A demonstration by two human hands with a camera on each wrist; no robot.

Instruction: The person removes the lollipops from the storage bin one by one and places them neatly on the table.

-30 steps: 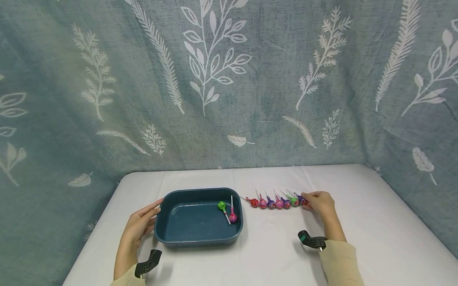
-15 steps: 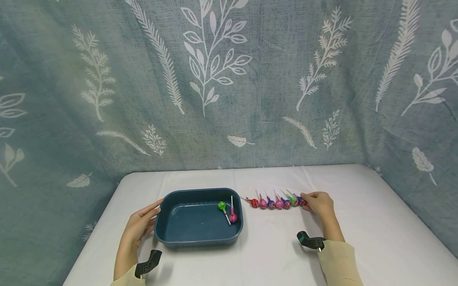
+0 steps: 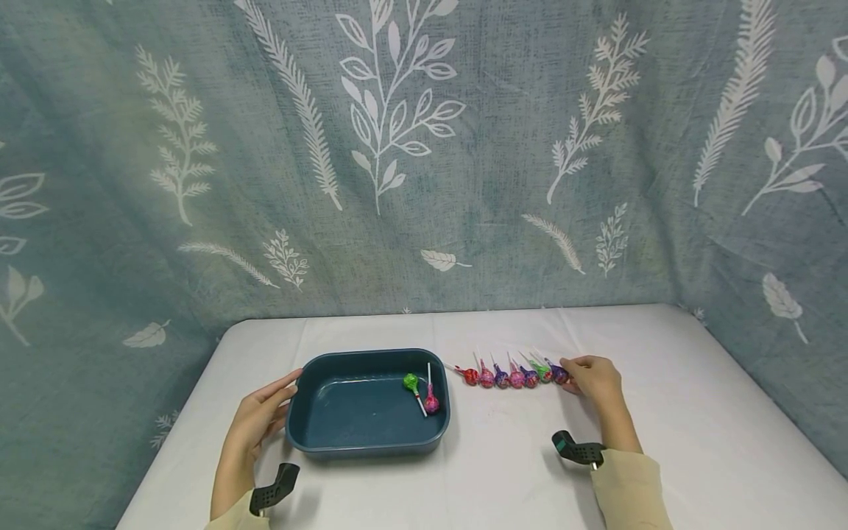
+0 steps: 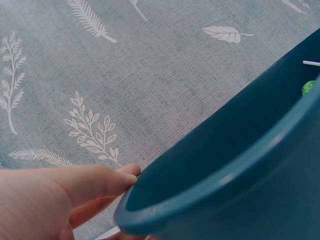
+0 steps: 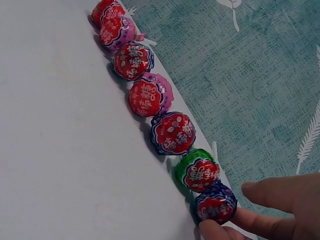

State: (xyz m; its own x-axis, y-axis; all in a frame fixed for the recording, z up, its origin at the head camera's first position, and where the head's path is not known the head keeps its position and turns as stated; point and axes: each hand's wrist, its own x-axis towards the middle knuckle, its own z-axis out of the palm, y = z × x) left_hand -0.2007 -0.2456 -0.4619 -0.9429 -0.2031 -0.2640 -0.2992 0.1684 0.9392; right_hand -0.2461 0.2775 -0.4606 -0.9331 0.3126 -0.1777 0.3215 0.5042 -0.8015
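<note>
My left hand lies along the left end of a dark teal basin, fingers extended. The left wrist view shows its thumb against the corner of the rim. My right hand is at the right end of a row of wrapped lollipops. Its fingertips are right beside the end purple lollipop, with one finger raised apart from it. Adjoining that one is a green lollipop, then a purple one. Farther left come pink, purple and red ones, touching side by side, sticks mostly pointing away.
Inside the basin, near its right wall, lie a green lollipop and a pink lollipop. A white cloth covers the table, and a patterned teal curtain hangs right behind its far edge.
My right hand has shifted slightly right, uncovering more of the end purple lollipop, which stays in the row. My left hand and the basin have not moved.
</note>
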